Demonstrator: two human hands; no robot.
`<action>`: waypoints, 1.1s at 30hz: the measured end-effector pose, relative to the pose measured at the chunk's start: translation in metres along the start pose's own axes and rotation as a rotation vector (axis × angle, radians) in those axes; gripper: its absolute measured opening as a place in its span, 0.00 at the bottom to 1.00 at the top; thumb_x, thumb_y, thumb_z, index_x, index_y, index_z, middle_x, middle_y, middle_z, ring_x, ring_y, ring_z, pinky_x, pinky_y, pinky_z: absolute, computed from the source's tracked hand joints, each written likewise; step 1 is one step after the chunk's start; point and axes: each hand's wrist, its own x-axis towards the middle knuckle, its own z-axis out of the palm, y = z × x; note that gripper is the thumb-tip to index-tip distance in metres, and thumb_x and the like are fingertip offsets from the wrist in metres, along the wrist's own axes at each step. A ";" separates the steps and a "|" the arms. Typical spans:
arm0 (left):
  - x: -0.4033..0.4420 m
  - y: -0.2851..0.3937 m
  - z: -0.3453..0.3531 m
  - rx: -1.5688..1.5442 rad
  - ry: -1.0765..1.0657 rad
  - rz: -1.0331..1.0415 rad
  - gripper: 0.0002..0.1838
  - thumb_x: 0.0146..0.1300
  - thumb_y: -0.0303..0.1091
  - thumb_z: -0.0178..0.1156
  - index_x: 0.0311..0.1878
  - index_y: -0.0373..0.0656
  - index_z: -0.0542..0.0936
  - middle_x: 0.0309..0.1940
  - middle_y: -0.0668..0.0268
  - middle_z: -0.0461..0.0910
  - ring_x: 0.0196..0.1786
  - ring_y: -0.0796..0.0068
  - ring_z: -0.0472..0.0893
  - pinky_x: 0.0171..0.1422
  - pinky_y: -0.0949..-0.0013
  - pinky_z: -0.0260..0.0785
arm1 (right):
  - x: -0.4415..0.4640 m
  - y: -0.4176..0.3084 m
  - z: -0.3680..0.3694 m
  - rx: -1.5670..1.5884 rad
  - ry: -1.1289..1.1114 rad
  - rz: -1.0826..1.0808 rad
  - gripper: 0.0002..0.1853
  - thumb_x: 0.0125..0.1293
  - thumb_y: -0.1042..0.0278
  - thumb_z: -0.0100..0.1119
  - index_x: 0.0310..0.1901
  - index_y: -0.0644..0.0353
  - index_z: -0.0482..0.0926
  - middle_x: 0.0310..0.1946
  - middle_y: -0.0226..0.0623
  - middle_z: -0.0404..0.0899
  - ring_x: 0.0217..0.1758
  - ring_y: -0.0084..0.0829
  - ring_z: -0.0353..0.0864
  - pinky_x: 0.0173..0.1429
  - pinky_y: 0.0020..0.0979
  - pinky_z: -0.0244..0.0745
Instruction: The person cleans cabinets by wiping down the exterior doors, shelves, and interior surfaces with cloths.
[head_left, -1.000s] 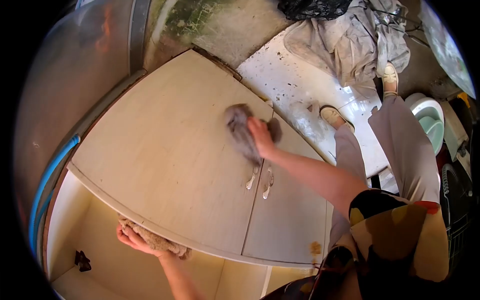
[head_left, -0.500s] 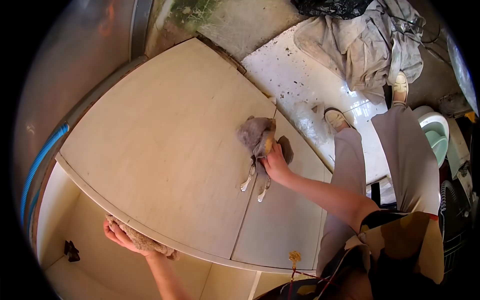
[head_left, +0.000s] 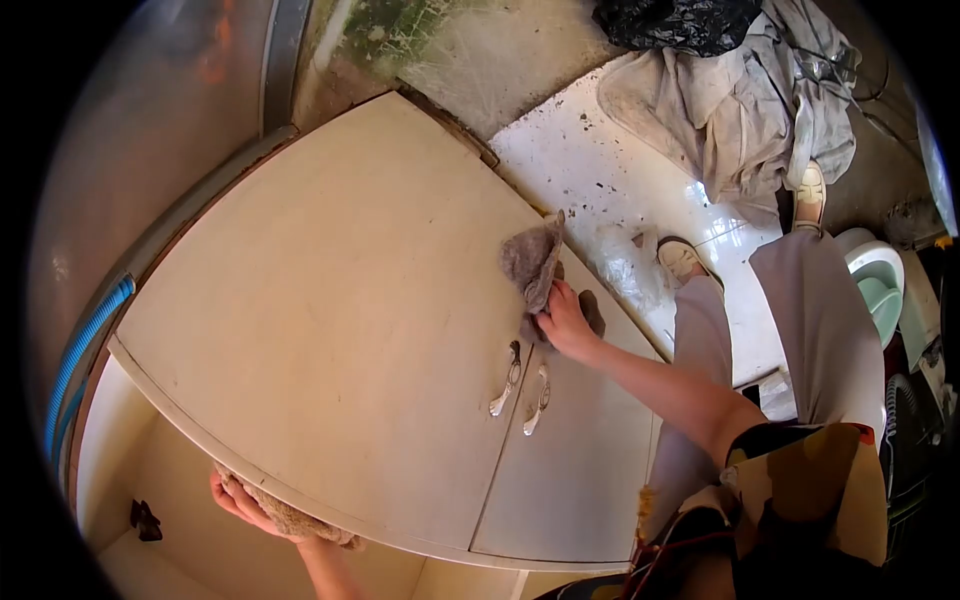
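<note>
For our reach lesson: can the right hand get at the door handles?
Probably yes: the right hand, though holding a cloth, is near the door handles, and nothing else visible blocks the way.

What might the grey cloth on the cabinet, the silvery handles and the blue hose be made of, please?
Grey cloth: matte, fuzzy fabric, perhaps terry, as it bunches in soft folds.
Silvery handles: probably shiny metal, given the bright highlights, though coated plastic is possible.
Blue hose: likely flexible plastic, slightly glossy, judging by its ribbed, curving wall.
</note>
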 end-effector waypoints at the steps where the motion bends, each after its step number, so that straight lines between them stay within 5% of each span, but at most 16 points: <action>1: -0.002 0.004 0.003 0.193 -0.062 0.215 0.25 0.72 0.47 0.38 0.60 0.38 0.66 0.62 0.63 0.59 0.59 0.68 0.68 0.62 0.63 0.65 | 0.000 0.001 0.001 0.064 0.020 -0.025 0.21 0.57 0.68 0.55 0.50 0.70 0.67 0.53 0.55 0.64 0.56 0.55 0.63 0.60 0.51 0.59; 2: -0.002 0.005 0.005 0.388 -0.118 0.434 0.25 0.72 0.47 0.38 0.60 0.38 0.66 0.62 0.63 0.59 0.59 0.68 0.68 0.62 0.63 0.65 | 0.013 0.005 0.002 0.068 0.022 -0.026 0.21 0.57 0.68 0.55 0.50 0.70 0.67 0.53 0.55 0.64 0.56 0.55 0.63 0.60 0.51 0.59; 3: 0.001 -0.008 -0.009 0.155 -0.054 0.179 0.24 0.72 0.47 0.38 0.61 0.39 0.65 0.62 0.63 0.59 0.58 0.68 0.69 0.62 0.63 0.65 | 0.040 0.020 0.006 -0.001 -0.027 0.117 0.21 0.58 0.67 0.55 0.51 0.70 0.68 0.52 0.55 0.65 0.57 0.54 0.63 0.60 0.51 0.58; 4: 0.002 -0.003 -0.003 0.153 -0.044 0.184 0.24 0.72 0.47 0.38 0.61 0.39 0.65 0.62 0.63 0.59 0.58 0.68 0.69 0.62 0.63 0.65 | 0.067 0.035 0.012 -0.071 -0.074 0.258 0.21 0.58 0.67 0.54 0.51 0.69 0.68 0.51 0.55 0.66 0.57 0.53 0.63 0.60 0.51 0.58; 6: 0.001 0.012 0.009 0.015 0.040 -0.011 0.25 0.72 0.47 0.36 0.59 0.38 0.67 0.59 0.60 0.63 0.59 0.67 0.68 0.64 0.63 0.62 | 0.111 0.057 0.029 -0.203 -0.091 0.280 0.19 0.59 0.66 0.54 0.50 0.67 0.71 0.51 0.53 0.68 0.58 0.51 0.63 0.59 0.51 0.57; 8: -0.001 -0.001 -0.004 0.032 0.030 0.020 0.25 0.71 0.47 0.37 0.61 0.38 0.67 0.60 0.60 0.62 0.60 0.66 0.67 0.65 0.62 0.60 | 0.161 0.047 0.032 -0.117 -0.069 0.225 0.17 0.59 0.64 0.52 0.48 0.65 0.73 0.50 0.51 0.69 0.58 0.50 0.63 0.59 0.52 0.57; 13: -0.002 0.006 0.005 0.478 -0.139 0.584 0.26 0.71 0.48 0.39 0.63 0.40 0.66 0.63 0.60 0.59 0.63 0.64 0.65 0.67 0.58 0.58 | 0.272 -0.031 0.032 -0.033 -0.093 -0.090 0.15 0.60 0.63 0.49 0.44 0.64 0.74 0.49 0.49 0.70 0.55 0.52 0.66 0.59 0.45 0.62; 17: -0.001 -0.008 -0.022 0.403 -0.122 0.330 0.31 0.67 0.50 0.49 0.67 0.43 0.60 0.66 0.48 0.53 0.66 0.50 0.62 0.64 0.51 0.64 | 0.266 -0.025 0.033 0.019 -0.038 -0.219 0.15 0.60 0.63 0.53 0.44 0.64 0.73 0.50 0.49 0.69 0.54 0.54 0.67 0.58 0.45 0.64; 20: 0.002 -0.010 -0.020 0.485 -0.208 0.569 0.30 0.68 0.51 0.47 0.67 0.43 0.60 0.67 0.51 0.54 0.66 0.53 0.63 0.65 0.53 0.63 | 0.200 0.023 0.022 0.014 -0.035 -0.076 0.16 0.59 0.66 0.57 0.46 0.64 0.71 0.51 0.51 0.68 0.54 0.54 0.68 0.58 0.45 0.66; 22: 0.003 -0.029 -0.035 0.169 -0.087 0.182 0.27 0.69 0.49 0.44 0.66 0.43 0.62 0.67 0.55 0.55 0.65 0.57 0.64 0.66 0.55 0.62 | 0.145 0.075 0.022 -0.071 -0.075 0.011 0.20 0.57 0.71 0.56 0.51 0.64 0.69 0.53 0.54 0.67 0.57 0.55 0.66 0.58 0.46 0.66; 24: 0.003 -0.015 -0.025 0.103 -0.025 0.079 0.26 0.70 0.49 0.43 0.65 0.44 0.63 0.66 0.57 0.56 0.65 0.59 0.64 0.67 0.57 0.61 | 0.108 0.099 0.018 -0.077 -0.082 0.087 0.20 0.56 0.73 0.53 0.52 0.66 0.68 0.54 0.54 0.66 0.60 0.55 0.64 0.60 0.47 0.64; 26: 0.006 -0.020 -0.028 0.038 0.030 -0.021 0.25 0.70 0.48 0.42 0.65 0.45 0.64 0.66 0.58 0.56 0.64 0.61 0.64 0.67 0.58 0.60 | 0.119 0.102 0.028 -0.118 -0.012 0.066 0.19 0.55 0.74 0.52 0.50 0.66 0.69 0.53 0.54 0.66 0.59 0.55 0.64 0.60 0.48 0.63; 30: 0.005 -0.038 -0.054 0.234 -0.064 0.158 0.25 0.70 0.48 0.42 0.65 0.46 0.65 0.66 0.57 0.56 0.65 0.59 0.63 0.67 0.56 0.58 | 0.207 0.035 0.037 -0.110 0.094 -0.134 0.11 0.53 0.73 0.51 0.39 0.66 0.72 0.45 0.51 0.68 0.50 0.52 0.67 0.52 0.48 0.64; 33: 0.002 -0.038 -0.059 0.266 -0.082 0.158 0.26 0.70 0.48 0.42 0.66 0.48 0.64 0.66 0.57 0.55 0.65 0.57 0.62 0.68 0.55 0.58 | 0.301 -0.044 0.042 -0.036 0.018 -0.211 0.13 0.57 0.71 0.49 0.45 0.63 0.73 0.52 0.49 0.68 0.54 0.54 0.66 0.59 0.47 0.63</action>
